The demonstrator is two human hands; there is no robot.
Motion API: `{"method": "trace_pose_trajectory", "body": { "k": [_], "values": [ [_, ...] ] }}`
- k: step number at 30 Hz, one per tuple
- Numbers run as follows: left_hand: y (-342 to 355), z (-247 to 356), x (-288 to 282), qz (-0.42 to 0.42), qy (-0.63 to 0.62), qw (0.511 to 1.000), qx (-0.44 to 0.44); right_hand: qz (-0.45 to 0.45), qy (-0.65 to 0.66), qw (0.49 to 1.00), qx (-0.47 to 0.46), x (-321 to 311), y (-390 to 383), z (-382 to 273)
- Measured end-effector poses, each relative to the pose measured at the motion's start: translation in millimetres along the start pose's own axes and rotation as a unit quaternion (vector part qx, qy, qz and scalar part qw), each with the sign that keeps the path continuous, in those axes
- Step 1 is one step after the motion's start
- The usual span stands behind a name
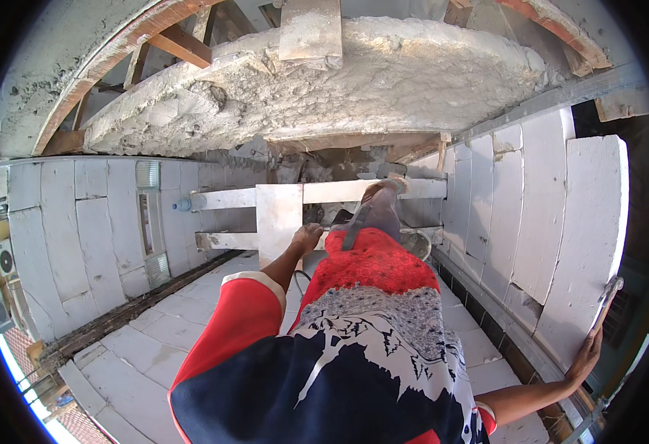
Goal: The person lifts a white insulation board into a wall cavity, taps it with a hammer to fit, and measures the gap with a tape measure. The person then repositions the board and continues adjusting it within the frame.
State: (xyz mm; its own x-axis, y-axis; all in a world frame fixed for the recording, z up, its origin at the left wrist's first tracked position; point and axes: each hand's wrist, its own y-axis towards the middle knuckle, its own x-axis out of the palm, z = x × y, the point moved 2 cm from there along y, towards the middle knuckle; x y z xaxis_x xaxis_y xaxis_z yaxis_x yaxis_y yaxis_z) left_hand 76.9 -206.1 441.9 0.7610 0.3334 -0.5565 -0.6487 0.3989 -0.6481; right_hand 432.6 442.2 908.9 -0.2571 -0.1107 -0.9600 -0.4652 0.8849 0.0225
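My left hand [309, 235] hangs curled beside an upright pale board [279, 220], ahead of my body. Its fingers are bent in, and whatever may lie inside them is hidden. Far out to the right, my right hand [585, 360] is at the lower outer edge of a tall white wall panel [582, 237]. A thin, flat, greyish tool [610, 292] sticks up from its fingers along the panel's edge; its exact kind is unclear. My bare foot [383, 189] is on a whitish wooden beam [332, 192].
A rough plastered mass [302, 85] spans the top, with curved timber ribs [128, 52] around it. White block walls stand left [95, 222] and right [487, 200]. Lower down is a second beam [228, 240]. A blue bottle-like item [182, 204] sits by the left beam end.
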Motion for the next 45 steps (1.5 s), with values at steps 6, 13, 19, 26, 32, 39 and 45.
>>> {"method": "trace_pose_trajectory", "body": {
  "k": [6,13,19,26,32,39,45],
  "values": [
    [-5,-21,18,0.025,-0.073,0.996,-0.043,-0.006,-0.085,0.996,-0.001,-8,0,23],
    [11,-91,67,0.052,-0.117,0.989,-0.078,0.004,-0.056,0.998,-0.035,-7,-5,25],
    [6,-76,33,0.018,-0.165,0.978,-0.123,0.026,-0.021,0.998,-0.052,1,-8,18],
    [55,-45,-21,-0.013,-0.089,0.991,-0.095,0.121,-0.055,0.991,-0.006,4,-10,4],
    [110,47,-63,-0.056,0.009,0.998,-0.027,0.292,-0.121,0.944,0.092,11,-58,-63],
    [148,126,-57,-0.121,0.041,0.992,-0.006,0.277,0.122,0.953,-0.034,153,-101,-194],
    [212,142,-5,-0.189,0.068,0.98,-0.007,-0.092,0.3,0.938,0.151,355,-174,-199]
  ]
}}
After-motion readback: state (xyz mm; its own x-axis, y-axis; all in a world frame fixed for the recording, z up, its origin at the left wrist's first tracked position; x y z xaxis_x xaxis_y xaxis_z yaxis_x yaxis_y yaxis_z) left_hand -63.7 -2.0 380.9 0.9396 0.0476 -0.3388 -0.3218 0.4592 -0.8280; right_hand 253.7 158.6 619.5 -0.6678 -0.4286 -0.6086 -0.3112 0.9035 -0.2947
